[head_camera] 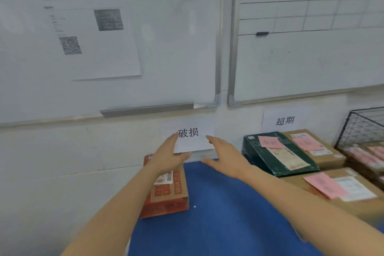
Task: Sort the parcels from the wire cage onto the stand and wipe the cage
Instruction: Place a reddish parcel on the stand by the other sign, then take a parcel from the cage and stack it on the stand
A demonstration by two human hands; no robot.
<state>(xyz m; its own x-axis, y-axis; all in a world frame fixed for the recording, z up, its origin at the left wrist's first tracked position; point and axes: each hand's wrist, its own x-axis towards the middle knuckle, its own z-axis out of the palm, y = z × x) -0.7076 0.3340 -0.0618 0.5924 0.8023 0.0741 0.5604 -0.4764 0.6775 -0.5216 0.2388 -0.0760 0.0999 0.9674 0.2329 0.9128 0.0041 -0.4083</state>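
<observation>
Left hand (166, 157) and right hand (226, 159) flat, fingers straight, together, thumbs out, gripping nothing. Orange cardboard parcel (166, 199) on blue table (218, 224) under left hand. Black wire cage (361, 129) far right, holding parcels (372, 155).

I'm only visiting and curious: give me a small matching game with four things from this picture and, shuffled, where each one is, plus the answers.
Things:
1. orange parcel
2. dark green parcel
3. wire cage
4. white sign

Places:
A. far right edge of the view
B. on the wall, between the left hand and right hand
C. left edge of the blue surface
D. right of the hands, pink slip on top

Pairs: 1-C, 2-D, 3-A, 4-B
</observation>
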